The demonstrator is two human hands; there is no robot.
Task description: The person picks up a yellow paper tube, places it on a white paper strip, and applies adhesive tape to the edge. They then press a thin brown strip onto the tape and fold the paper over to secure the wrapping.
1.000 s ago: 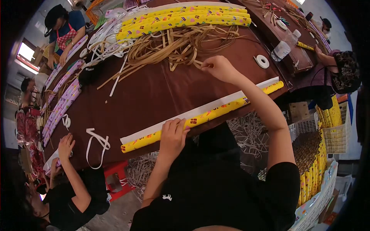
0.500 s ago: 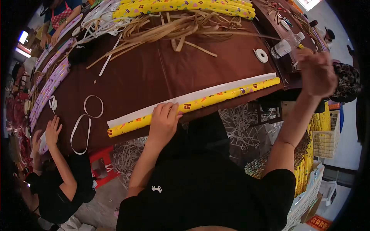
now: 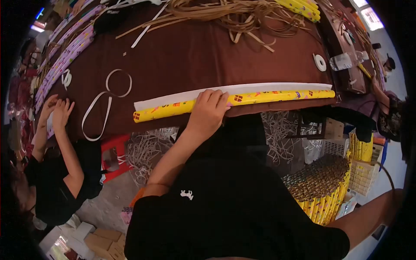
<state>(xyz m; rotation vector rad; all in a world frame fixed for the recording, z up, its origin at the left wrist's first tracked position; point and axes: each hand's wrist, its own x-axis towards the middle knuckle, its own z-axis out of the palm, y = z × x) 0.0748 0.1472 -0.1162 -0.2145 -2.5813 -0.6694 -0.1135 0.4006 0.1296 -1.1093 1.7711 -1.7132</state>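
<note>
A roll of yellow patterned wrapping paper lies along the table's near edge, with a white strip of its loose edge showing on the far side. My left hand is closed over the roll left of its middle, fingers on top. My right forearm stretches out to the lower right, and the hand itself is lost at the dark edge of the view. A thin brown curved strip shows just above that forearm; what holds it is hidden.
Brown strips lie heaped at the table's back. A white tape roll and a plastic bottle are at the right. A looped white strip lies at left, near a co-worker's hands. Stacked yellow rolls stand below right.
My right hand has swung from above the table's right end down and out to the lower right. My left hand stays on the roll. The view has shifted, and the co-worker's hands have drawn together.
</note>
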